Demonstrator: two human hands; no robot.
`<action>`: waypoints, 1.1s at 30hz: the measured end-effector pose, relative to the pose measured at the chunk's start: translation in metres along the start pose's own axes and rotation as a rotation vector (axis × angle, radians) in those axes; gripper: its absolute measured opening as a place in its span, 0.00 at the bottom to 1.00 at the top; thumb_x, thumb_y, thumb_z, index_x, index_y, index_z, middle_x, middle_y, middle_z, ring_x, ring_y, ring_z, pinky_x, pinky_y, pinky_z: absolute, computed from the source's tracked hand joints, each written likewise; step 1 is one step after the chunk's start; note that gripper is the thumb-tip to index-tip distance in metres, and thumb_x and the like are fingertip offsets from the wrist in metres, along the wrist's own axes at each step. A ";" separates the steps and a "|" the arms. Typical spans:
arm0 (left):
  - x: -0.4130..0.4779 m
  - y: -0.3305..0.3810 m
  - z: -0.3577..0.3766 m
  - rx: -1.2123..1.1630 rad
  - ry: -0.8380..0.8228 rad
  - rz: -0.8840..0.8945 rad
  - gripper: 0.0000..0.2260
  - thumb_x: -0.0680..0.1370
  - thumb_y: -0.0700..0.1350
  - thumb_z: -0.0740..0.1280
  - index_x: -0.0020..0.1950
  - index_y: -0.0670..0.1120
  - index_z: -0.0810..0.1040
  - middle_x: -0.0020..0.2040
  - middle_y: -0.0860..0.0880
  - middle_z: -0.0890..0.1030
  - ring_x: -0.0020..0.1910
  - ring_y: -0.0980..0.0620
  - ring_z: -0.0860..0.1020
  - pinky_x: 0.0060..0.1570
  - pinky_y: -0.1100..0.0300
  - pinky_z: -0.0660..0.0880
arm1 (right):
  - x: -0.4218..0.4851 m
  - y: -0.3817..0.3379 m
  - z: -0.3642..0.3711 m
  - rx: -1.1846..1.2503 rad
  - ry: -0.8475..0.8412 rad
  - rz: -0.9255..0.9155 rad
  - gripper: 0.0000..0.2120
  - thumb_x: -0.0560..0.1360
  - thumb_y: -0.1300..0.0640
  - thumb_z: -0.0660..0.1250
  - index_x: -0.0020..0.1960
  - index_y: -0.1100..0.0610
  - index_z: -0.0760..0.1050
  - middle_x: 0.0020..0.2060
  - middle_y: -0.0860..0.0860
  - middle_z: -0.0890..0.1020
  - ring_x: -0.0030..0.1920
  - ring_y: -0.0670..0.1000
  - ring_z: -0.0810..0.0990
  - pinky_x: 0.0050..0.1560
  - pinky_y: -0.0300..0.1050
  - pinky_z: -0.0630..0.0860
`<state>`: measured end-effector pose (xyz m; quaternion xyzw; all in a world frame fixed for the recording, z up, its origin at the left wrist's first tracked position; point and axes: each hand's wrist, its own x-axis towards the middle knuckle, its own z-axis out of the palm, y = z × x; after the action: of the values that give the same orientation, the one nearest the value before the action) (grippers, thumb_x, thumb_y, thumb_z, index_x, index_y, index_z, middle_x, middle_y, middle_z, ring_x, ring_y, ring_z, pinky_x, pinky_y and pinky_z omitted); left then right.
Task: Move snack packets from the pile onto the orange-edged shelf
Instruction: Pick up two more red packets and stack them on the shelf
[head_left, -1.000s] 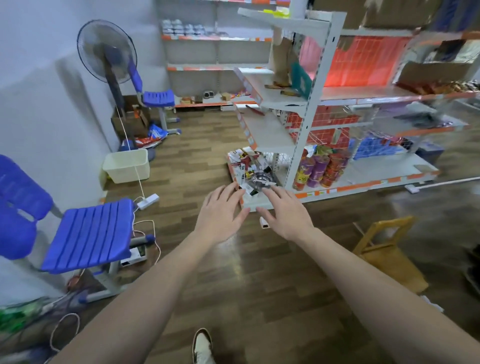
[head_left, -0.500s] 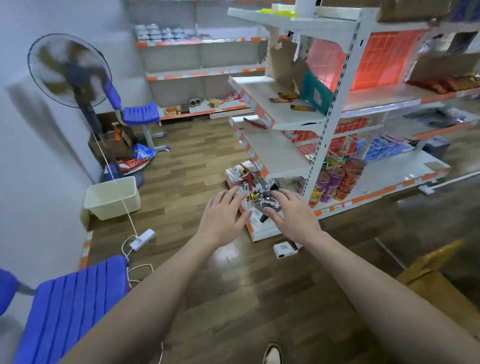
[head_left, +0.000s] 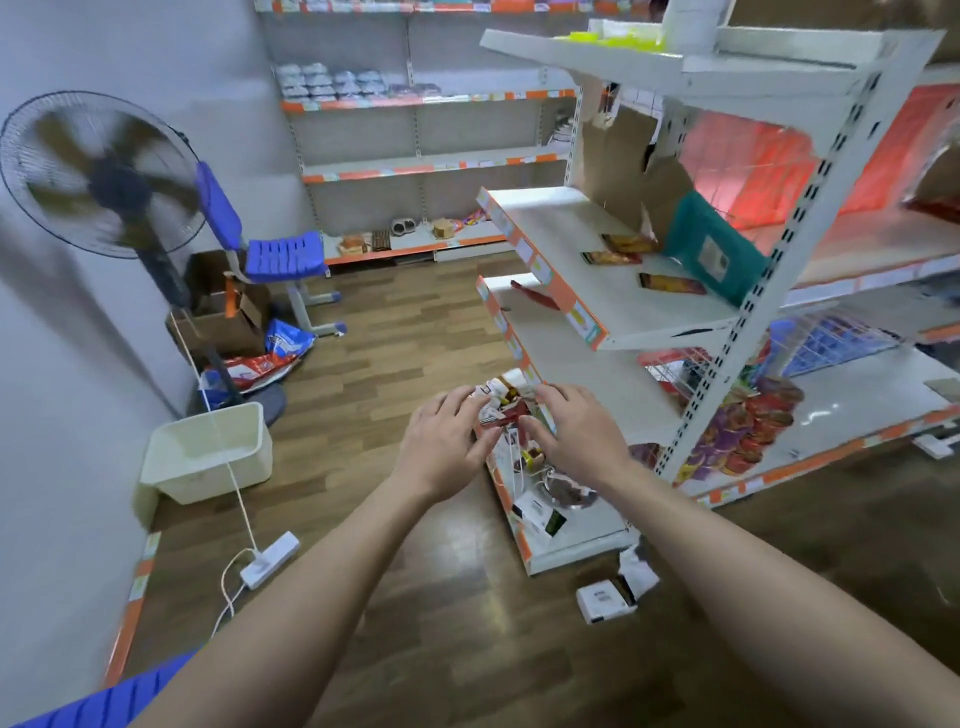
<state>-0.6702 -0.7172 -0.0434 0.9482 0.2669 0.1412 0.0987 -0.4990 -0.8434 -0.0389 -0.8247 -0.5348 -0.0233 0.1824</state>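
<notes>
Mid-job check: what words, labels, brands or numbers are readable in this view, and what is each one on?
Nothing here can be read as words or numbers.
white box on the floor: dark print, too small.
teal bag: pale label, blurred.
shelf-edge tags: blurred.
snack packets between the left hand and right hand: print blurred.
blue bag near the fan: print blurred.

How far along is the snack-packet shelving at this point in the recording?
Done: a few packets lie on the orange-edged shelf. In hand: the left hand and right hand rest on top of the pile; a grip isn't clear. Left: the rest of the pile, down on the bottom shelf.
</notes>
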 end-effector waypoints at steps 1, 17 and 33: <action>0.016 -0.007 0.003 0.002 -0.005 -0.003 0.33 0.77 0.66 0.47 0.74 0.50 0.70 0.74 0.49 0.70 0.72 0.46 0.67 0.71 0.48 0.65 | 0.016 0.004 0.001 0.003 0.001 0.008 0.24 0.81 0.42 0.61 0.70 0.55 0.71 0.64 0.51 0.77 0.64 0.56 0.73 0.64 0.50 0.70; 0.290 -0.127 0.038 -0.040 -0.084 0.286 0.31 0.78 0.65 0.48 0.72 0.49 0.71 0.72 0.49 0.72 0.70 0.46 0.68 0.69 0.50 0.67 | 0.264 0.073 0.036 -0.071 0.175 0.283 0.21 0.81 0.47 0.63 0.67 0.60 0.75 0.60 0.56 0.80 0.62 0.59 0.74 0.64 0.52 0.70; 0.488 -0.111 0.083 -0.208 -0.144 0.717 0.23 0.83 0.58 0.55 0.70 0.47 0.74 0.68 0.48 0.75 0.67 0.45 0.72 0.66 0.49 0.71 | 0.340 0.162 0.035 -0.175 0.229 0.941 0.23 0.81 0.43 0.58 0.71 0.54 0.71 0.70 0.56 0.72 0.71 0.60 0.67 0.69 0.57 0.68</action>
<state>-0.2978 -0.3723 -0.0454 0.9739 -0.1051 0.1261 0.1571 -0.2155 -0.5935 -0.0373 -0.9812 -0.0767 -0.0737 0.1610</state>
